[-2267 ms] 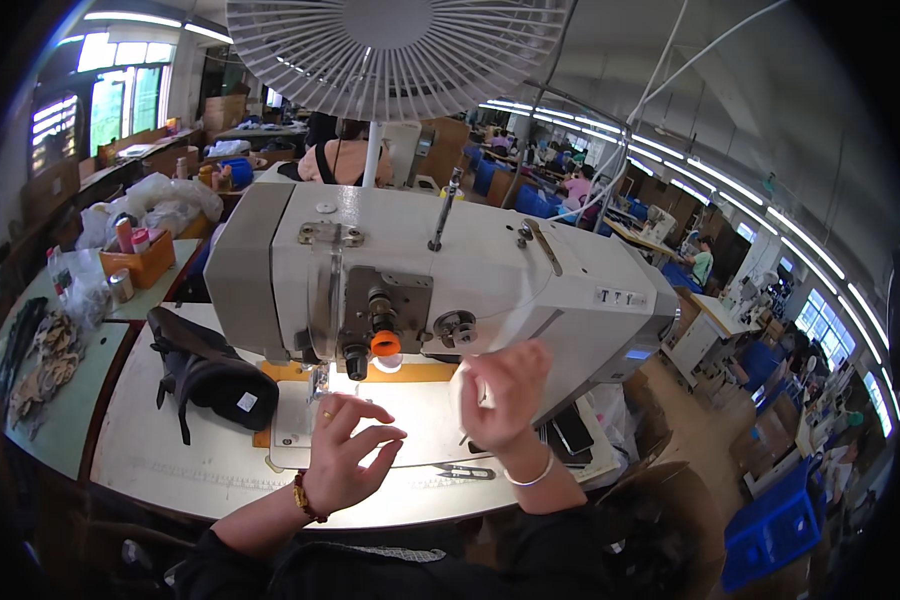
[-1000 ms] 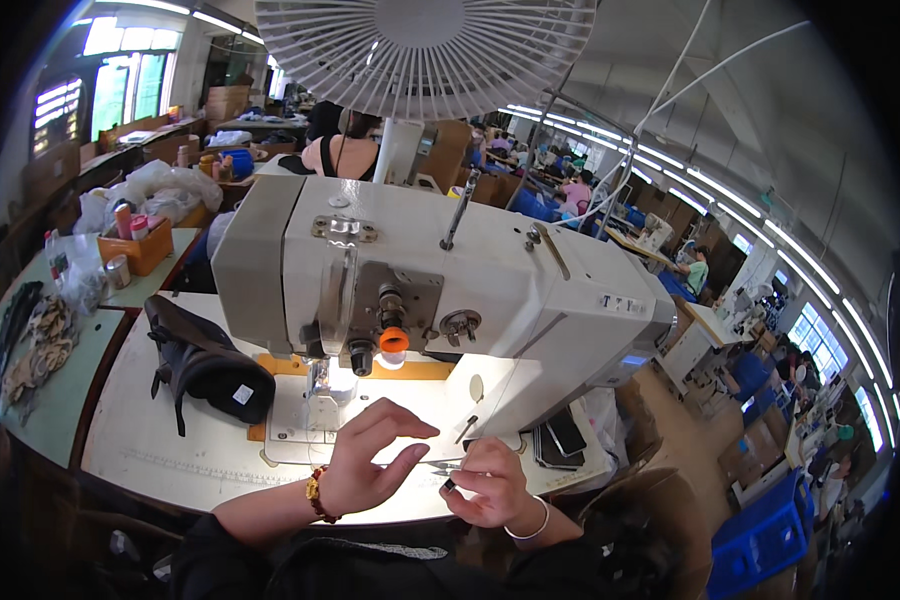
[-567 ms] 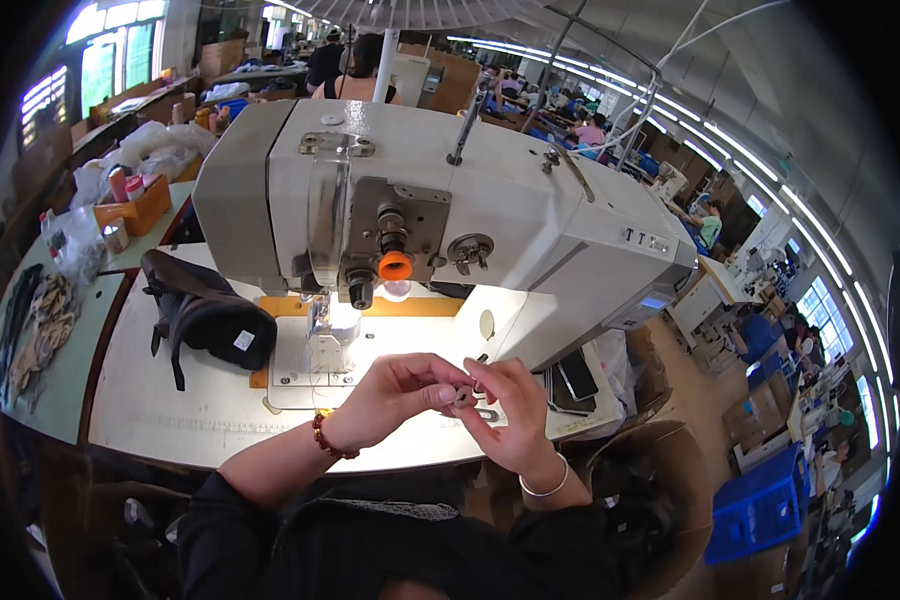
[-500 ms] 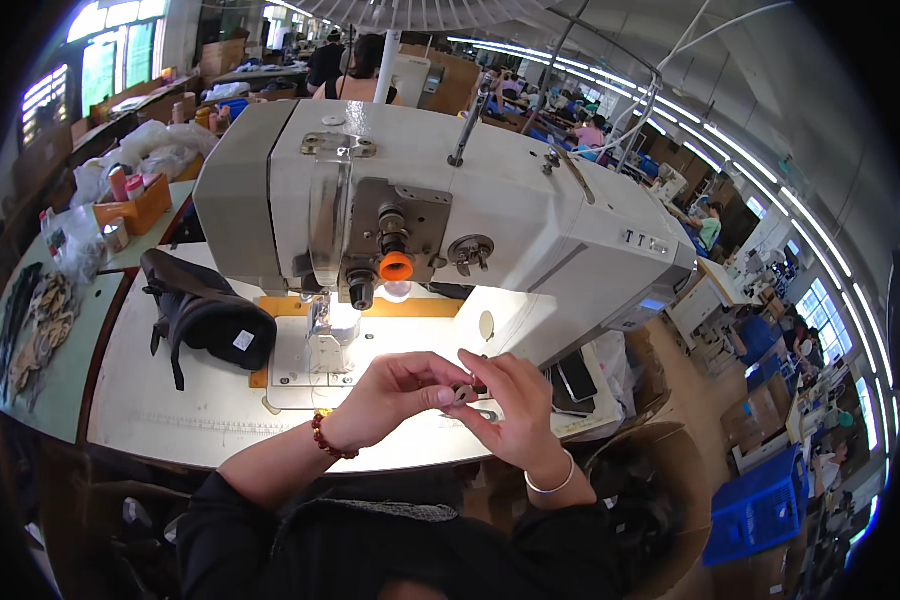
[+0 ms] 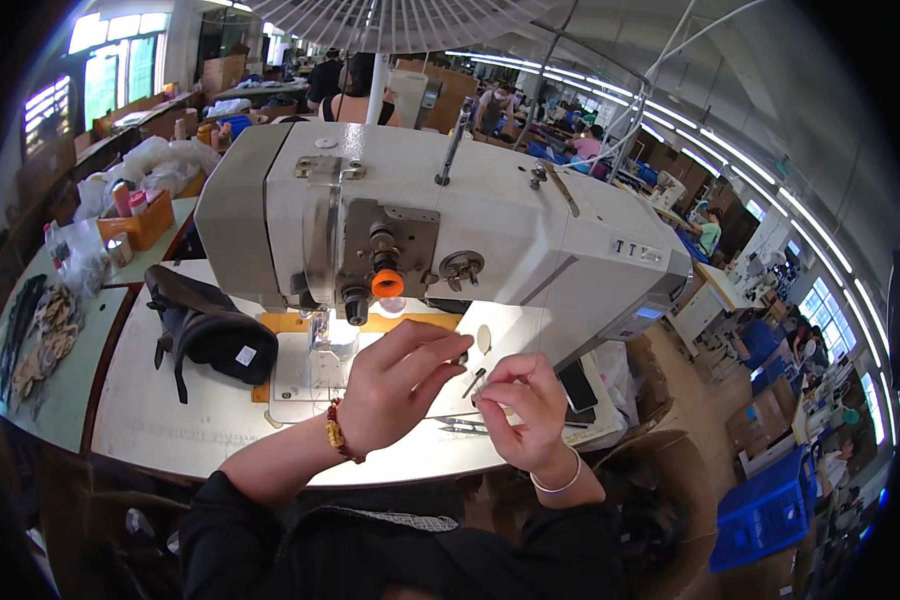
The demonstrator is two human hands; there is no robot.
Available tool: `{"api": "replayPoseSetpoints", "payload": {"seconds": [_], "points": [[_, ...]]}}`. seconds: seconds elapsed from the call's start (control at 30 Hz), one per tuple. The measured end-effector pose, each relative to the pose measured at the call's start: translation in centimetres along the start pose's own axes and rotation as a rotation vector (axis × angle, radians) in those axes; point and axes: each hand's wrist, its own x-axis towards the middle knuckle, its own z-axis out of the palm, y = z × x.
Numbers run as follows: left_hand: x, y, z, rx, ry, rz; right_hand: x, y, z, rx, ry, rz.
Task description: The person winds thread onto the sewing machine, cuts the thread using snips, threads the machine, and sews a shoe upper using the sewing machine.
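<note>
Both hands pinch a thin tool (image 5: 473,382), tilted upper right to lower left: left hand (image 5: 395,395), right hand (image 5: 525,412).

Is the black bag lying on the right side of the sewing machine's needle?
No, the black bag lies on the table to the left of the sewing machine needle area.

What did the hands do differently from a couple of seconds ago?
Then the right hand was raised by the sewing machine and the left hand lay spread on the table. Both have since come together in front of the machine, fingertips pinching a small thin thing too tiny to make out. The black bag and the small snips on the table stayed where they were.
</note>
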Motion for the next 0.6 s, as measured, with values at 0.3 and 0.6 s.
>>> {"api": "replayPoseSetpoints", "payload": {"seconds": [0.3,0.6], "points": [[4.5,0.2,1.4,0.771,0.154,0.383,1.5,2.9,-0.1,0.063,0.156,0.033],[4.8,-0.1,1.8,1.006,0.273,0.377,2.3,5.0,0.1,0.130,0.204,-0.043]]}}
